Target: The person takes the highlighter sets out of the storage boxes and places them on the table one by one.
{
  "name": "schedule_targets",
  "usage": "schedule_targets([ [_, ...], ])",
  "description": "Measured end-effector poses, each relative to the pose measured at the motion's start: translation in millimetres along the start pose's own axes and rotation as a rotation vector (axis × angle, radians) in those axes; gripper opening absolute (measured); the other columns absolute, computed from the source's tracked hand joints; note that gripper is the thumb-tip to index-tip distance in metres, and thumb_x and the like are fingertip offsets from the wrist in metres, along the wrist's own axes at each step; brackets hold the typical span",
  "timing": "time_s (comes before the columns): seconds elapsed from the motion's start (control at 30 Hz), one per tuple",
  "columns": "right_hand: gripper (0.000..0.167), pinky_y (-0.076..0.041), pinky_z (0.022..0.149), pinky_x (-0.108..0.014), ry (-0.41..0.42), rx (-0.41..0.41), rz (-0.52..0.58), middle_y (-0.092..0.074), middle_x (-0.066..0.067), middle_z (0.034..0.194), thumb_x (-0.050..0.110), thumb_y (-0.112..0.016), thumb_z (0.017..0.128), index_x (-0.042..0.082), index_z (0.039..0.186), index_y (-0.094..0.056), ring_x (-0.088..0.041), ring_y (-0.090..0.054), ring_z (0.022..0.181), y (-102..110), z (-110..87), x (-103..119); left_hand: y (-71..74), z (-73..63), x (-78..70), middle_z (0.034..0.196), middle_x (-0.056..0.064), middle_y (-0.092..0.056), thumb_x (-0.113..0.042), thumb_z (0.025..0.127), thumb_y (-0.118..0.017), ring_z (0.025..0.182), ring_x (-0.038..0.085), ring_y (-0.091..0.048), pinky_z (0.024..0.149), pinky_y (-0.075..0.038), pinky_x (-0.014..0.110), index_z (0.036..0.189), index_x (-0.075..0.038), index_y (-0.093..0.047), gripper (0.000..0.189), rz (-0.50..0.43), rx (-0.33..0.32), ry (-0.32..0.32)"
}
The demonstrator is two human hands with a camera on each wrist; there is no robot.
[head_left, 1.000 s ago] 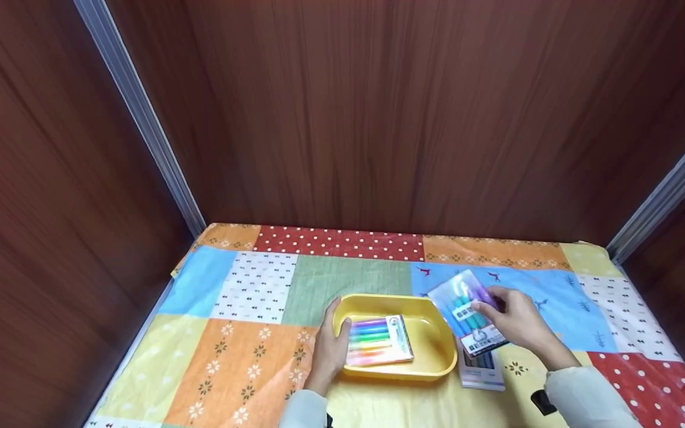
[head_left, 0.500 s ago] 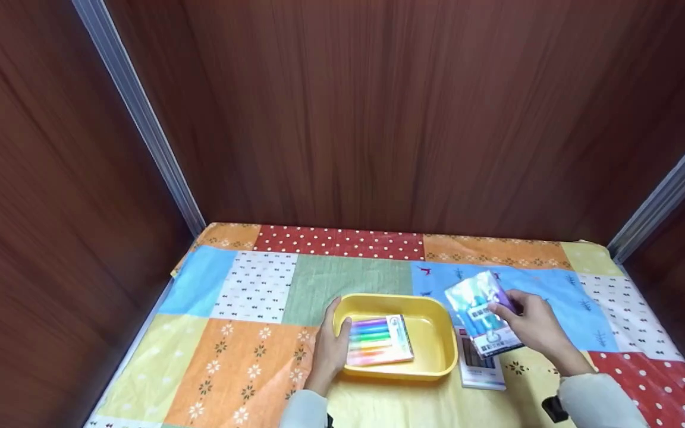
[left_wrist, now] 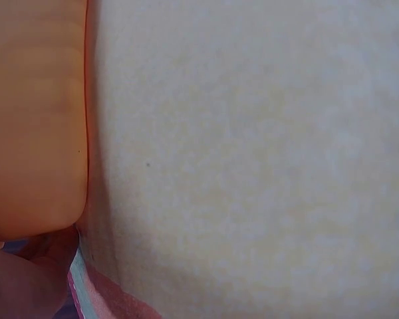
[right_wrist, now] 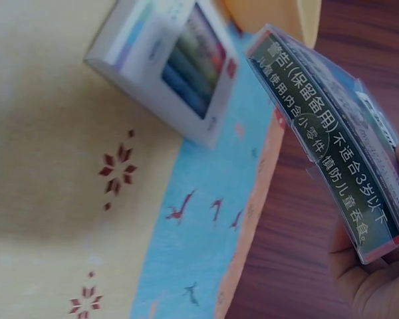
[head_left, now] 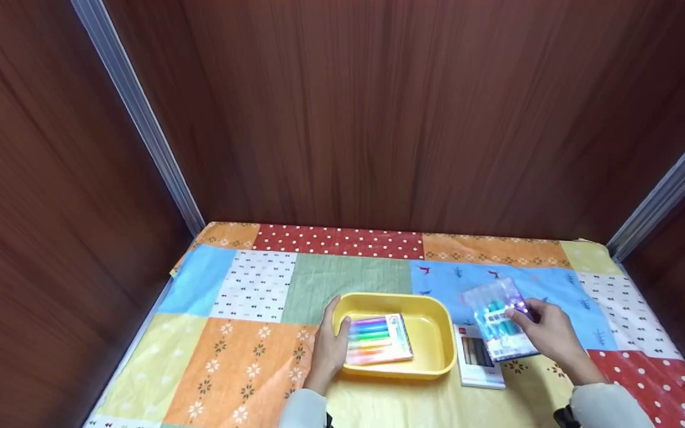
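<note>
My left hand [head_left: 332,348] grips the left end of a yellow plastic tray [head_left: 434,368], thumb at the inner side and fingers outside; the left wrist view shows the tray wall [left_wrist: 36,133] close up. Inside the tray lies a flat pack of rainbow-coloured pens [head_left: 378,340]. My right hand [head_left: 550,333] pinches a clear pack of pens [head_left: 499,321] with teal and purple inside, by its right edge, thumb on top. Its dark end with white printing [right_wrist: 322,143] shows in the right wrist view. Below it, beside the tray, lies a white windowed box of coloured sticks [head_left: 478,359], partly overlapped by the pack.
A patchwork tablecloth [head_left: 259,356] covers the table. Brown wood-grain panels [head_left: 319,119] enclose it at the back and sides, with metal strips [head_left: 146,119] at the corners.
My right hand has moved to the right with the clear pen pack, away from the tray, and more of the white box now shows. The left hand keeps its grip on the tray.
</note>
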State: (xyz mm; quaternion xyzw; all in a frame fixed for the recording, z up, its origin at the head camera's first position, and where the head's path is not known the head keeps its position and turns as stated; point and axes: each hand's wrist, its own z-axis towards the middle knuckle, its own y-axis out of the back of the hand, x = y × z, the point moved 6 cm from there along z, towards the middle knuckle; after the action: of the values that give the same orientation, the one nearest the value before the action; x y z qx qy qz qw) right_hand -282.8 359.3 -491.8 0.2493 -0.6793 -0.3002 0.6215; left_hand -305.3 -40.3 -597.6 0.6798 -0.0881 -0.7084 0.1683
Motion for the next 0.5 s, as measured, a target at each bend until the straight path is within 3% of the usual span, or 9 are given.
schedule_targets([
  [0.2,0.042,-0.046,0.064,-0.024,-0.092,0.0,0.03,-0.063,-0.011,0.094,0.038,-0.061,0.1,-0.003,0.108,-0.064,-0.016,-0.053,0.082,2,-0.2,-19,-0.7,0.1,2.4,0.161,0.008,-0.041,-0.031,0.106,-0.05,0.146,0.04,-0.041,0.117,-0.034,0.063,0.155,-0.035,-0.035,0.052,-0.015,0.002,0.012],
  [0.5,0.056,-0.045,0.068,-0.024,-0.172,-0.011,0.033,-0.067,-0.013,0.099,0.041,-0.061,0.1,-0.009,0.125,-0.061,-0.016,-0.055,0.086,5,-2.0,-45,-1.1,0.0,1.0,0.158,0.009,-0.046,-0.032,0.105,-0.05,0.141,0.041,-0.046,0.113,-0.038,0.062,0.154,-0.034,-0.037,0.051,0.008,-0.012,0.001],
])
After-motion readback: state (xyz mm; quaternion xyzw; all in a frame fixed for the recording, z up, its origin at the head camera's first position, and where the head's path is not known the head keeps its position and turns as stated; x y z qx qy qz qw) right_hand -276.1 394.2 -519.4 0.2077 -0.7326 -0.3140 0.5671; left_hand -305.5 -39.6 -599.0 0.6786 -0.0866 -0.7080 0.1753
